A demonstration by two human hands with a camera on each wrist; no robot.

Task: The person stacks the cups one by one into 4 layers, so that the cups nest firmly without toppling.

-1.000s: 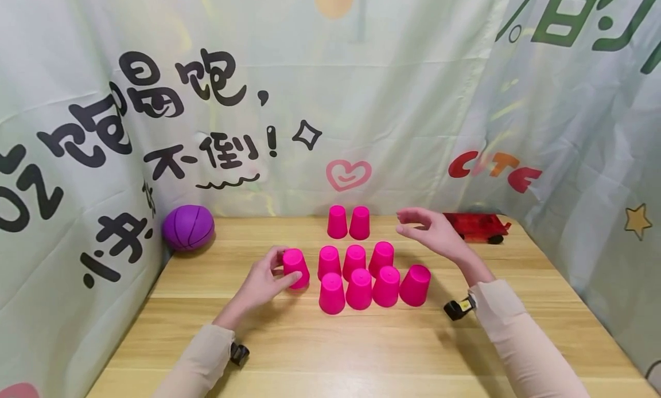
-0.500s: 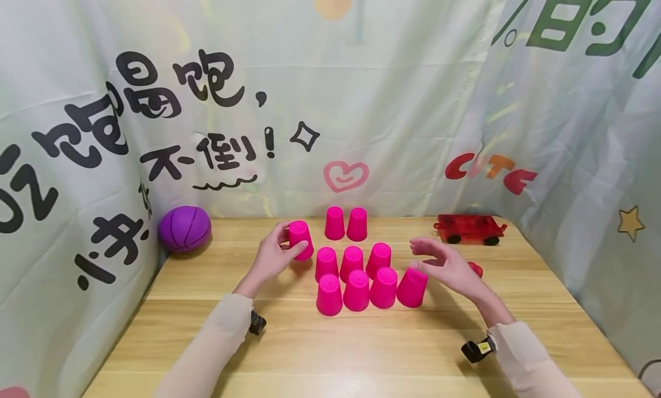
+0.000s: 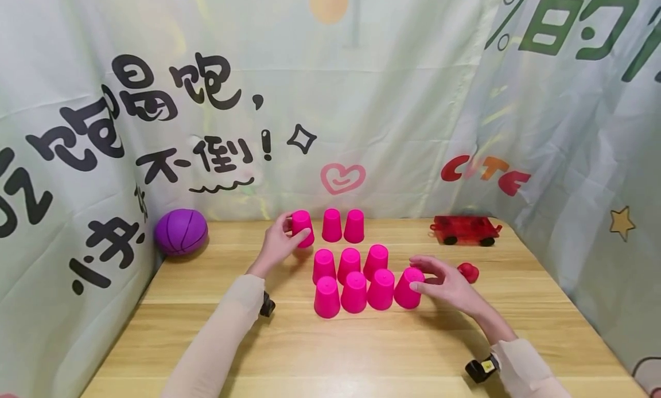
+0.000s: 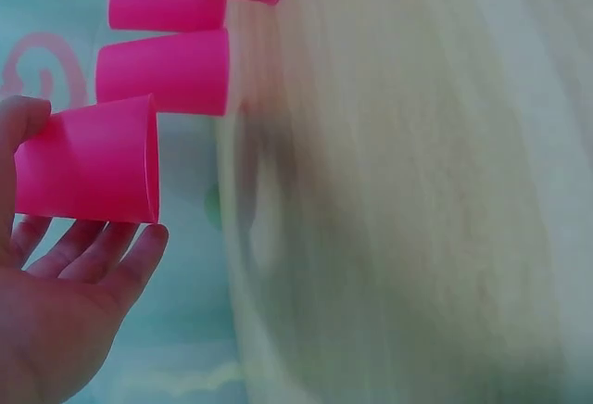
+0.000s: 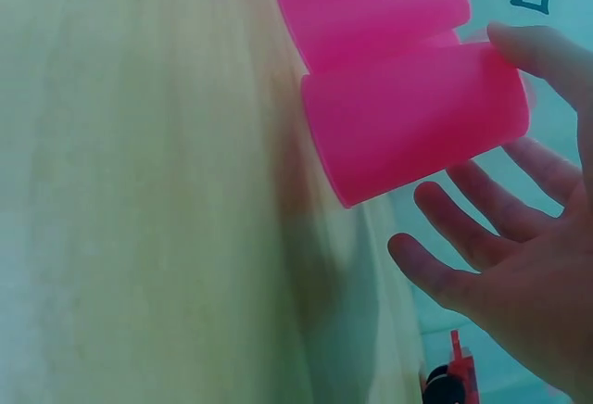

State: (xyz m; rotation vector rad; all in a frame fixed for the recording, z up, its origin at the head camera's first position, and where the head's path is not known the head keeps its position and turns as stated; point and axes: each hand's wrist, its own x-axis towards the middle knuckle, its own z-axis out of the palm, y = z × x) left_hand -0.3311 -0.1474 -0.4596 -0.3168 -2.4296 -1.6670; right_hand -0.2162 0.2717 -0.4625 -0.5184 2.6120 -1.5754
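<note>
My left hand [image 3: 279, 243] holds an upside-down pink plastic cup [image 3: 302, 228], thumb in front and fingers behind. In the left wrist view that cup [image 4: 88, 161] hangs slightly above the table, left of two back cups [image 3: 343, 225]. My right hand [image 3: 449, 283] has thumb and fingers on either side of the rightmost front cup [image 3: 409, 288]. The right wrist view shows the thumb on this cup [image 5: 417, 121], with the lower fingers off it. More inverted cups stand left of it in a front row [image 3: 353, 292] and a middle row [image 3: 349, 265].
A purple ball [image 3: 181, 232] sits at the table's back left corner. At the back right stands a red toy cart [image 3: 466, 230], and a small red round object [image 3: 469, 273] lies beyond my right hand. Printed cloth [image 3: 289, 71] hangs around the wooden table [image 3: 330, 358].
My left hand has carried its cup away from me toward the back cups. My right hand has come down from the back right to the rightmost front cup, which has stayed in place.
</note>
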